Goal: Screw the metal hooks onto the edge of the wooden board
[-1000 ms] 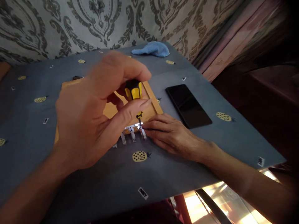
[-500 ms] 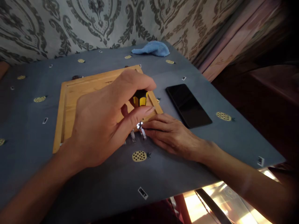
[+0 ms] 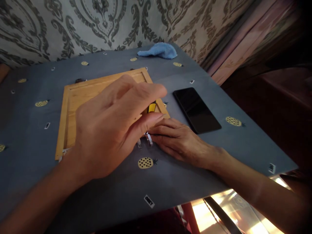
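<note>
My left hand (image 3: 109,120) is closed round a yellow and black handle (image 3: 152,107), which looks like a screwdriver's; most of it is hidden by the fingers. Below it, at the near right corner of a framed wooden board (image 3: 81,97), metal clips (image 3: 149,139) stick out over the board's edge. My right hand (image 3: 180,139) lies low on the table, its fingertips together at the rightmost clip and the board's corner. Whether those fingertips pinch a small part cannot be made out.
A black phone (image 3: 197,110) lies right of the board. At the back of the table is a blue cloth (image 3: 159,50). The blue tablecloth (image 3: 109,198) bears pineapple prints. A patterned curtain (image 3: 102,22) hangs behind.
My left hand has turned and shifted slightly right over the handle, so less of the yellow shows. My right hand, the board and the phone have stayed in place.
</note>
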